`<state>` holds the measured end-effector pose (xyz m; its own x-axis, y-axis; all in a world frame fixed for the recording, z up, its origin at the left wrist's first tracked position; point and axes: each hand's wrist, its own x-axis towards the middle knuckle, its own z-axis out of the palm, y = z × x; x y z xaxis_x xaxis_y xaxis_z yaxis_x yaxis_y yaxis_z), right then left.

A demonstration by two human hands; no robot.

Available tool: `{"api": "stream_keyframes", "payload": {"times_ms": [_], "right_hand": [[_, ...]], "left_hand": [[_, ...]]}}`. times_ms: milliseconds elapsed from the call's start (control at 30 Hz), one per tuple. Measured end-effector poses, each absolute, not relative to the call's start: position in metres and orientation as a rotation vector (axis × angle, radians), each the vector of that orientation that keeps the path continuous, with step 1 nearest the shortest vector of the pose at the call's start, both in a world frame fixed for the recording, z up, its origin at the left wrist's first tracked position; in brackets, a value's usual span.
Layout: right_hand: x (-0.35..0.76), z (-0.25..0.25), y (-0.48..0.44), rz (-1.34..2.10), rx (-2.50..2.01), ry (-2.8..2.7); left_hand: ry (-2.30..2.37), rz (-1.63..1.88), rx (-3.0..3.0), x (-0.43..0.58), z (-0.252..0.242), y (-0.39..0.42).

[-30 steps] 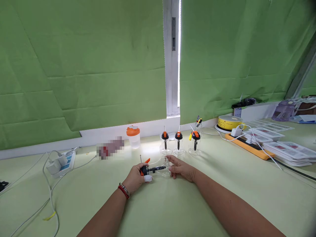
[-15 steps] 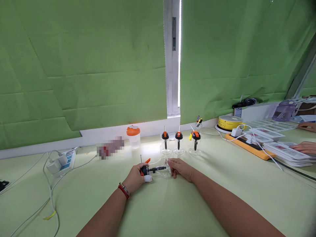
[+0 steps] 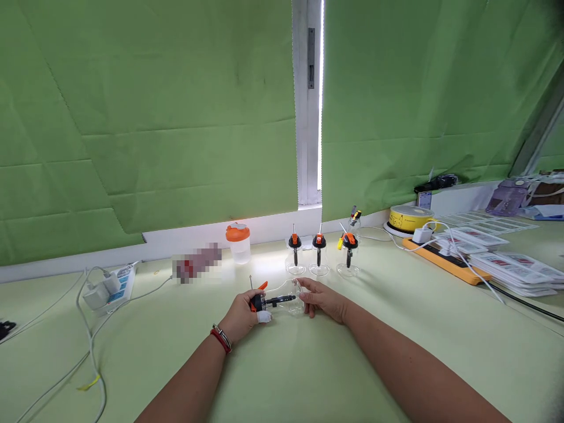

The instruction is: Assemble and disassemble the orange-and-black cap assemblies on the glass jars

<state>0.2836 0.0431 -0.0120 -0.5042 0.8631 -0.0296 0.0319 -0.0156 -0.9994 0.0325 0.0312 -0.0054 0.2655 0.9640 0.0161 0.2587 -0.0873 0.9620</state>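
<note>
Both my hands close on one clear glass vessel point(image 3: 284, 301), lying on its side low at the table point(image 3: 308, 376); whether it rests there I cannot tell. My left hand point(image 3: 241, 316) grips the black-and-orange cap end point(image 3: 257, 303), and my right hand point(image 3: 323, 299) pinches the wide glass mouth. Likely hazards: the glass looks thin and smooth, so an uneven twist could slip it loose or crack the rim, and the thin metal pin point(image 3: 251, 282) rising by the cap could prick my left fingers. Just behind stand three like vessels point(image 3: 318, 257), upright in a row, near enough for my right knuckles to topple. An orange-lidded jar point(image 3: 238, 244), a power strip point(image 3: 110, 289) with trailing cables, and card stacks point(image 3: 515, 271) lie well apart.
</note>
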Motion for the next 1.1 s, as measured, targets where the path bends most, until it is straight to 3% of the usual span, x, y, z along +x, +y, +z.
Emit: {"api": "stream_keyframes", "payload": {"times_ms": [1100], "right_hand": [[0.274,-0.003,0.039,1.504,-1.159,-1.63]], "left_hand": [[1.221,0.925,1.655,0.027,-0.009,0.036]]}}
